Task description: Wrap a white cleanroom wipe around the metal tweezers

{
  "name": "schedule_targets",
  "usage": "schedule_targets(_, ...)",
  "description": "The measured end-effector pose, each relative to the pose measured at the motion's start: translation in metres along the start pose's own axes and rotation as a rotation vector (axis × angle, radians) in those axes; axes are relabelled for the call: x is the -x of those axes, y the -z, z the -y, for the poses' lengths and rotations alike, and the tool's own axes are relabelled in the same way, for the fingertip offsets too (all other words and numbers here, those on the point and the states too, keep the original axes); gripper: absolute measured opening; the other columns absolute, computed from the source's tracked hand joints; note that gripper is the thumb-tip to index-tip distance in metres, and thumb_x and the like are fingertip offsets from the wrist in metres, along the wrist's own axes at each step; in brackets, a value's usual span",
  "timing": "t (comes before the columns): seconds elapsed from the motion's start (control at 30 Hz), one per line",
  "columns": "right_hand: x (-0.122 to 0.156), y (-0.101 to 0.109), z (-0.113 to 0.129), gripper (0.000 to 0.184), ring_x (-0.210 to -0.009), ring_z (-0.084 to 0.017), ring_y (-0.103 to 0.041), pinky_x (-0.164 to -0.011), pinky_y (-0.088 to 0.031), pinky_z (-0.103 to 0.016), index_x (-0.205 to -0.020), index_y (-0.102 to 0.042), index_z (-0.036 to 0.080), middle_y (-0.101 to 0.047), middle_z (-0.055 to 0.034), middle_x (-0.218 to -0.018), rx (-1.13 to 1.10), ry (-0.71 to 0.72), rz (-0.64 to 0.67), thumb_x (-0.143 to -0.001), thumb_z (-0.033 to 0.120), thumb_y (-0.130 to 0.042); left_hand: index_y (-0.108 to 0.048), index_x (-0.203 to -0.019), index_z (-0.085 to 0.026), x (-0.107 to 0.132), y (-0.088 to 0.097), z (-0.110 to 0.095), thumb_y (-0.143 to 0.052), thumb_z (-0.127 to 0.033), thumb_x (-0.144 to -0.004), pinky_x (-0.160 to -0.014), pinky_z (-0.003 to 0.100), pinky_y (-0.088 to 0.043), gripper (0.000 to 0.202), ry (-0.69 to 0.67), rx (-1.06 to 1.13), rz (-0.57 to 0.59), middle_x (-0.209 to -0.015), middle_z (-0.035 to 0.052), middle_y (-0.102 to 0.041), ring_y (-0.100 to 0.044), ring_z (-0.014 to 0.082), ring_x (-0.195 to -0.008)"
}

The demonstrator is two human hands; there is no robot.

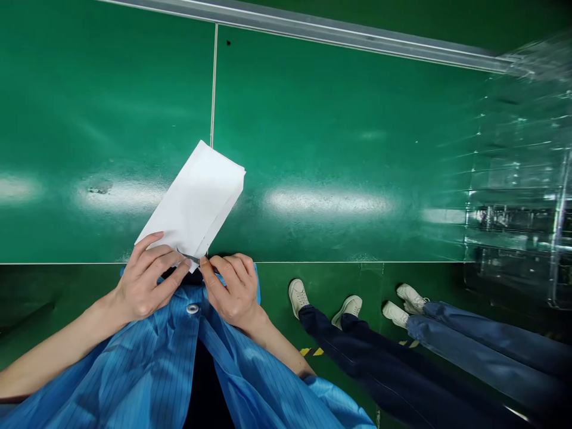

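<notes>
A white paper sheet or thin packet (196, 190), folded along its right side, lies slanted on the green table. Its near corner reaches past the front edge. My left hand (149, 277) grips the near left end of the paper, its fingers over the top and its thumb close to the corner. In my right hand (230, 286), thumb and forefinger pinch a thin dark strip-like piece (191, 258), perhaps a small blade or clip, that crosses the paper's near corner. Its far end lies by my left fingertips; its exact kind is unclear.
The glossy green tabletop (335, 131) has a seam and a metal rail (313, 30) along its far side. At the right stand clear plastic-looking racks or sheeting (518, 179). Two people's legs, in dark trousers (357, 357) and blue trousers (473, 339), are beside me on the right.
</notes>
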State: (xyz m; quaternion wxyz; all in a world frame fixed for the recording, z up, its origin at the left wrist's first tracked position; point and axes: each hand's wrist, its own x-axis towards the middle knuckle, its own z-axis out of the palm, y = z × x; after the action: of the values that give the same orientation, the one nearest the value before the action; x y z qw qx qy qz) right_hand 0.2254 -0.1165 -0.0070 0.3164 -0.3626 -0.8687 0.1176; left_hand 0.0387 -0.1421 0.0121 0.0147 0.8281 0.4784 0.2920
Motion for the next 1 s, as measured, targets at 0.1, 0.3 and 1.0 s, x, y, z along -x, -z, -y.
schedule_targets(0.1,-0.003,-0.003,0.002,0.013,-0.073,-0.012,-0.052,-0.07,-0.042,-0.031,-0.096,-0.063,0.01,-0.063,-0.0051,-0.083,0.009,0.003,0.011,-0.086,0.008,-0.054,-0.064,-0.09,-0.012,0.001,-0.004,-0.002,-0.063,-0.002,-0.076,-0.088,0.047,-0.052,0.018,-0.021,-0.028,0.006,-0.085,0.0075,-0.063,-0.057,0.0167,-0.079)
schedule_targets(0.3,-0.006,-0.005,0.0,0.013,-0.075,-0.013,-0.052,-0.071,-0.043,-0.031,-0.097,-0.062,0.011,-0.063,-0.0054,-0.084,0.024,0.02,0.002,-0.086,0.009,-0.054,-0.063,-0.092,-0.014,0.005,-0.004,-0.007,-0.068,-0.003,-0.072,-0.09,0.047,-0.051,0.023,0.028,-0.035,-0.049,-0.086,0.0062,-0.062,-0.057,0.0158,-0.08)
schedule_targets(1.0,-0.018,-0.015,0.001,0.014,-0.074,-0.013,-0.051,-0.068,-0.042,-0.03,-0.097,-0.063,0.01,-0.062,-0.0052,-0.083,0.002,0.076,0.026,-0.085,0.009,-0.057,-0.062,-0.087,-0.012,0.013,-0.016,-0.016,-0.06,0.0,-0.075,-0.084,0.044,-0.051,0.017,0.135,-0.062,-0.17,-0.078,0.0064,-0.066,-0.058,0.0159,-0.076)
